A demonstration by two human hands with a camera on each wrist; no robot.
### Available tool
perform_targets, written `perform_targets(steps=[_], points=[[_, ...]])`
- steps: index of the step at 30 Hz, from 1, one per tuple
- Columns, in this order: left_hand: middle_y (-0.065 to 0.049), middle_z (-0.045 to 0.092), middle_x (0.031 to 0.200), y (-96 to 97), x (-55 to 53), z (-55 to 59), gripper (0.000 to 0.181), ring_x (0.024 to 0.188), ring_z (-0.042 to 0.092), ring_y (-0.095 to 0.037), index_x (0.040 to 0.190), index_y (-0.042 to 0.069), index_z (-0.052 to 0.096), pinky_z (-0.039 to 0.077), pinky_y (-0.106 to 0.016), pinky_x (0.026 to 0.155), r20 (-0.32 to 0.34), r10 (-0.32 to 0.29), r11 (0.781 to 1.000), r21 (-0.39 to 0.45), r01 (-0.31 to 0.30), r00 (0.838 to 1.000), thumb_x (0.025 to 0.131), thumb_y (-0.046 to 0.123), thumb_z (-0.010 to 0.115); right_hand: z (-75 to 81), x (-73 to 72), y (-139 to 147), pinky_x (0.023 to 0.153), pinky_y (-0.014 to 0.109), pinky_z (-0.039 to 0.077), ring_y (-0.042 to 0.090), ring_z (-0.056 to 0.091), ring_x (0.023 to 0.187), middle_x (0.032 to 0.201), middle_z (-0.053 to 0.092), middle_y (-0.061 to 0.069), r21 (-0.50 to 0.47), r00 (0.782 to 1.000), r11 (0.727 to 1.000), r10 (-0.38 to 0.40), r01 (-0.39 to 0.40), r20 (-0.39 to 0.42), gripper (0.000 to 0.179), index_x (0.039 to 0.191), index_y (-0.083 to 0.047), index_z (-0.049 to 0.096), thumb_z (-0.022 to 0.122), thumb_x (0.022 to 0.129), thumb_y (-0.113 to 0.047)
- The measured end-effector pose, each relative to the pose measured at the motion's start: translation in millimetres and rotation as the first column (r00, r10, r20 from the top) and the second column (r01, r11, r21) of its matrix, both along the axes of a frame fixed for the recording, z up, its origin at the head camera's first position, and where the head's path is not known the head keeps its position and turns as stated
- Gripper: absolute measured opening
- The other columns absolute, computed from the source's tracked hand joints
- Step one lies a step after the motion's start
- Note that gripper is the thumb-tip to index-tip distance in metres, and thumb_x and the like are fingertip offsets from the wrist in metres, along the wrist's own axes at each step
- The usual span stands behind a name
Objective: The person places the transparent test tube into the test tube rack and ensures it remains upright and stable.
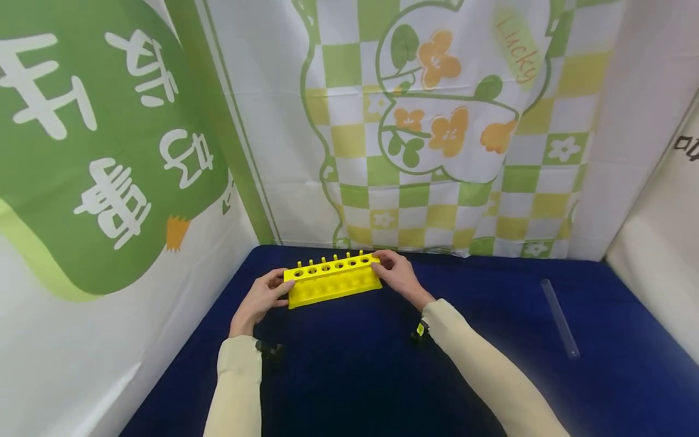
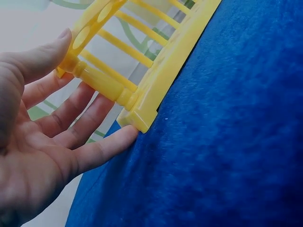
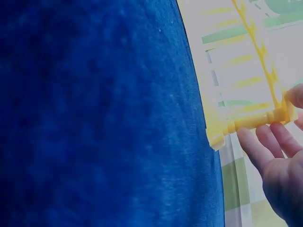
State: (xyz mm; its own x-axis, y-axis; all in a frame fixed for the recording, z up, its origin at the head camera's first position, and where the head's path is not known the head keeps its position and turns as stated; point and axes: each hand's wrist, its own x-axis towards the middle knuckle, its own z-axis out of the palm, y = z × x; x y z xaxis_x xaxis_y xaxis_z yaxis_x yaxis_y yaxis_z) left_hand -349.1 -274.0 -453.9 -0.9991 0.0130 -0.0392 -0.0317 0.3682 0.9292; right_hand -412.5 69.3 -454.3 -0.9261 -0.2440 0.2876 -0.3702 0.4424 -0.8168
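Note:
Between my two hands is a yellow plastic test tube rack, with a row of round holes along its top and short pegs behind them. My left hand grips its left end. In the left wrist view, the thumb lies at the top plate, the middle fingers are behind the end post and the little finger touches the base corner. At the opposite end, my right hand holds the rack by the top corner, fingers along the end post. No tube shows in the holes.
A clear test tube lies on the dark blue cloth at the right. Printed fabric hangs behind the table's far edge, with white and green panels on the left side. Each wrist wears a small dark device.

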Motion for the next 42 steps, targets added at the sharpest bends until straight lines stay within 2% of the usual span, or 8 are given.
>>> perform_targets(steps=[4,10,18,23,32,42], points=[[-0.020,0.054,0.130,1.3,-2.9,3.7,0.062,0.117,0.061,-0.035,0.146,0.014,0.043,0.058,-0.041,0.090,-0.030,-0.021,1.000,0.006,0.021,0.999,0.094,0.039,0.065,5.3,-0.9,3,0.075,0.034,0.057,0.022,0.063,0.094,0.117,0.066,0.011,-0.022,1.000,1.000,-0.009,0.009,-0.005,0.036,0.126,-0.016,0.064,0.065,0.095,-0.034],[-0.020,0.054,0.131,-4.6,3.6,1.6,0.060,0.118,0.060,-0.036,0.146,0.015,0.043,0.058,-0.042,0.091,0.020,-0.007,1.000,0.018,0.007,1.000,0.095,0.035,0.066,2.4,1.0,0,0.081,0.033,0.057,0.022,0.063,0.100,0.123,0.064,0.010,0.043,0.998,0.999,0.026,-0.028,0.053,0.042,0.131,-0.019,0.061,0.065,0.094,-0.039],[-0.020,0.054,0.130,-6.0,8.7,-2.3,0.062,0.118,0.060,-0.037,0.146,0.015,0.043,0.057,-0.042,0.092,0.007,-0.018,0.999,0.028,0.018,1.000,0.093,0.037,0.067,-0.7,7.7,1,0.081,0.034,0.055,0.023,0.061,0.099,0.123,0.063,0.009,0.061,0.998,0.998,0.025,-0.029,0.059,0.044,0.132,-0.020,0.061,0.065,0.094,-0.041],[-0.020,0.054,0.131,-2.5,8.6,-1.5,0.059,0.117,0.061,-0.036,0.146,0.015,0.043,0.057,-0.043,0.092,0.005,-0.024,0.999,0.032,0.024,1.000,0.095,0.034,0.066,-1.3,9.2,2,0.085,0.037,0.053,0.022,0.061,0.099,0.121,0.064,0.008,0.100,1.000,0.995,-0.004,0.001,0.030,0.042,0.129,-0.020,0.062,0.066,0.093,-0.041],[-0.019,0.055,0.131,2.3,7.7,-1.6,0.062,0.117,0.061,-0.035,0.147,0.016,0.044,0.057,-0.042,0.092,0.002,-0.011,0.999,0.039,0.011,1.000,0.093,0.037,0.067,-0.2,14.3,5,0.084,0.039,0.053,0.022,0.062,0.099,0.118,0.065,0.007,0.091,1.000,0.995,-0.026,0.027,-0.010,0.041,0.128,-0.019,0.063,0.066,0.094,-0.040],[-0.019,0.054,0.131,7.7,9.3,1.2,0.060,0.119,0.060,-0.035,0.148,0.015,0.042,0.057,-0.043,0.092,0.004,-0.014,0.999,0.032,0.014,1.000,0.096,0.032,0.065,-3.1,18.8,9,0.085,0.041,0.054,0.023,0.062,0.101,0.121,0.063,0.008,0.081,0.999,0.996,-0.035,0.035,-0.012,0.041,0.129,-0.019,0.062,0.066,0.094,-0.040]])
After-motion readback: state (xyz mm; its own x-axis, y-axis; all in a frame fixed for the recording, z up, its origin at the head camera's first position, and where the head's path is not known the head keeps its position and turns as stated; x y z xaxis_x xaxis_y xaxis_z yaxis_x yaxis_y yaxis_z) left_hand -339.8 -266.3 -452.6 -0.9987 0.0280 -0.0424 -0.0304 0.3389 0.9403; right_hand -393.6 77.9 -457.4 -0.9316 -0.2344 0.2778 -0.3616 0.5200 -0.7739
